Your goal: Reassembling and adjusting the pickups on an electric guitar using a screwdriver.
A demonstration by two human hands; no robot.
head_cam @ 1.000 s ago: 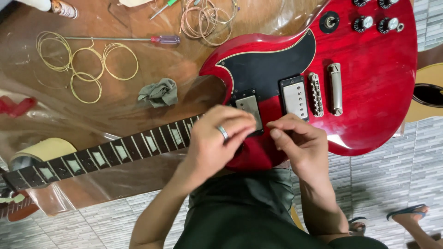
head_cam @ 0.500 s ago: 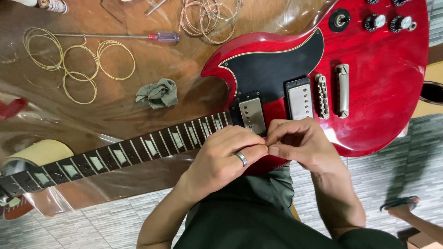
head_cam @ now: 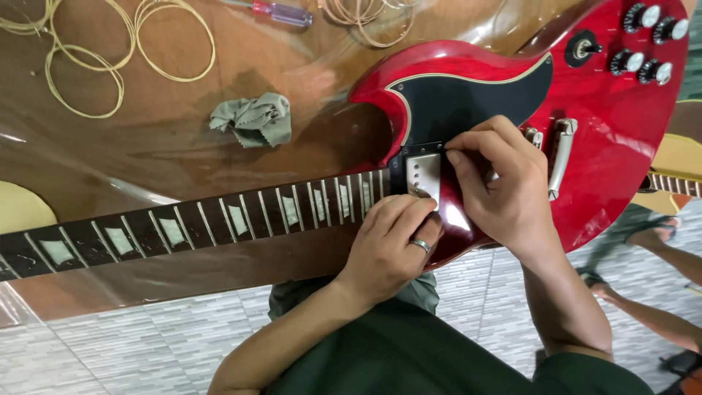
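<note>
A red electric guitar [head_cam: 614,110] with a black pickguard lies flat on a glossy brown table [head_cam: 146,153], its dark fretboard [head_cam: 219,223] running left. My left hand [head_cam: 391,249], a ring on one finger, is curled at the end of the neck. Its fingertips press the lower end of the chrome neck pickup [head_cam: 423,174]. My right hand [head_cam: 501,186] lies over the body and hides the second pickup. Its thumb and fingers pinch the right edge of the neck pickup. Whether something small sits between the fingertips is hidden.
A crumpled grey cloth [head_cam: 252,117] lies above the neck. Coiled strings [head_cam: 95,51] and a red-and-purple-handled screwdriver [head_cam: 281,11] sit at the back. A yellow guitar [head_cam: 676,157] lies on the right. Another person's feet [head_cam: 651,238] stand on the tiled floor [head_cam: 110,351].
Both hands have moved from the body's near edge up onto the neck pickup. The view has shifted closer, with the guitar now lying further right.
</note>
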